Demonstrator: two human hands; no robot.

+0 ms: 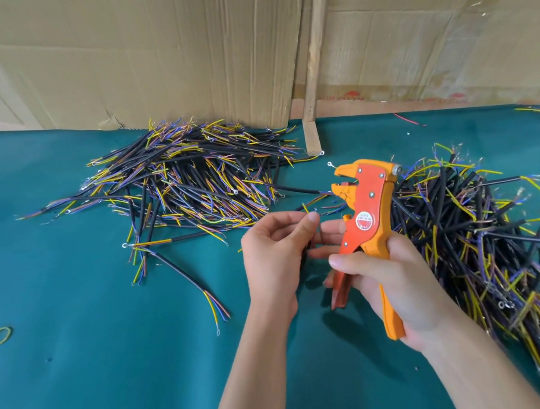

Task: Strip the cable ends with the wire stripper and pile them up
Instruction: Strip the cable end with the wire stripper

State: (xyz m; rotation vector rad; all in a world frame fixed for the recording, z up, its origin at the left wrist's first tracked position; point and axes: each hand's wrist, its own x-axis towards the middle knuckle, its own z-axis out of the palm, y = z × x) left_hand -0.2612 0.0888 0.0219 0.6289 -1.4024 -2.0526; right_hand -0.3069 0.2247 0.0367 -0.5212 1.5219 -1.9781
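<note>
Right hand: wrapped around handles of orange wire stripper, tool upright, jaws parted, facing left.
Left hand: pinched on black cable; its yellow and blue cores fan out just below stripper jaws, not between them.
Large cable pile: left of centre on green table cover.
Second cable pile: right, behind stripper.
Loose cable: near left pile.
Rubber band: far left.
Cardboard sheets: upright behind.
</note>
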